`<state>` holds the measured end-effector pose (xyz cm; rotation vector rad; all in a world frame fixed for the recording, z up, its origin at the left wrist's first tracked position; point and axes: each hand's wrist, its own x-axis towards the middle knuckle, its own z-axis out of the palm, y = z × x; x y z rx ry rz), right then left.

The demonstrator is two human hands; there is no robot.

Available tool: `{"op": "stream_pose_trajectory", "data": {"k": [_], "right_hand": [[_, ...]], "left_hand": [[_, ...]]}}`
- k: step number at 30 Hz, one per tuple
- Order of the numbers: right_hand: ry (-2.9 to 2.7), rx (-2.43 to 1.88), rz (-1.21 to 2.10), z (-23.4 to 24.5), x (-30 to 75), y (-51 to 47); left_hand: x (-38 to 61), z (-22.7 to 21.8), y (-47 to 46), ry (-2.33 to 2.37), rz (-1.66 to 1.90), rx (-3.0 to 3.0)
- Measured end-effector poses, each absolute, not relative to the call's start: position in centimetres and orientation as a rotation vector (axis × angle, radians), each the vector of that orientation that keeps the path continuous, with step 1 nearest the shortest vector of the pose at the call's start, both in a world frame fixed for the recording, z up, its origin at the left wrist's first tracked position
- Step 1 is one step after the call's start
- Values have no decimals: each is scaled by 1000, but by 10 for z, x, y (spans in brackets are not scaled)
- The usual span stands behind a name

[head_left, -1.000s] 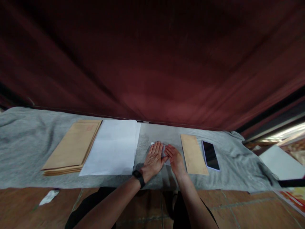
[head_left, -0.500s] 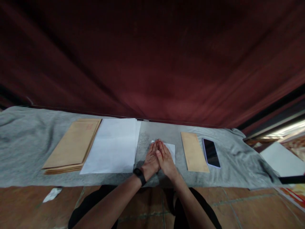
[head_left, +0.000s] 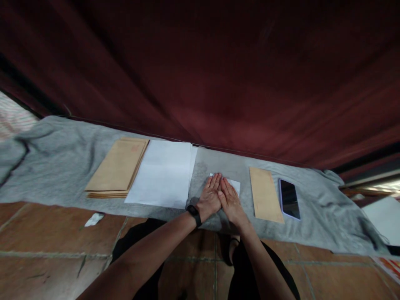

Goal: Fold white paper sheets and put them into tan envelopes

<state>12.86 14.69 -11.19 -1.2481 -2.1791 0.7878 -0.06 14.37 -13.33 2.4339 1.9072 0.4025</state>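
Observation:
Side by side, my left hand (head_left: 210,199) and my right hand (head_left: 231,202) lie flat on a small piece of white paper (head_left: 236,186), fingers stretched out and pointing away from me. The right thumb crosses over toward the left hand. Both hands cover most of the paper; its upper edge and right corner show. A black band (head_left: 194,215) is on my left wrist. To the right of the hands lies a single brown envelope (head_left: 266,196). On the left are white paper sheets (head_left: 162,173) and a stack of brown envelopes (head_left: 117,166).
A grey cloth (head_left: 62,166) covers the long surface, backed by a dark red curtain (head_left: 200,83). A phone (head_left: 289,199) lies right of the single envelope. A crumpled white scrap (head_left: 94,219) is on the tiled floor (head_left: 46,233).
The view has tilted and shifted, so the things on the cloth appear farther right. Both hands stay flat on the small paper, fingers slightly more spread.

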Motion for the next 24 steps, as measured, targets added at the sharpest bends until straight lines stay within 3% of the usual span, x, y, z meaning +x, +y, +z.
{"op": "stream_pose_trajectory", "data": {"k": [12, 24], "right_hand": [[-2195, -1355, 496, -129, 149, 144], [-2328, -1496, -107, -146, 162, 145]], "left_hand": [[-20, -118, 138, 1956, 405, 2363], [-41, -110, 132, 2068, 318, 2298]]}}
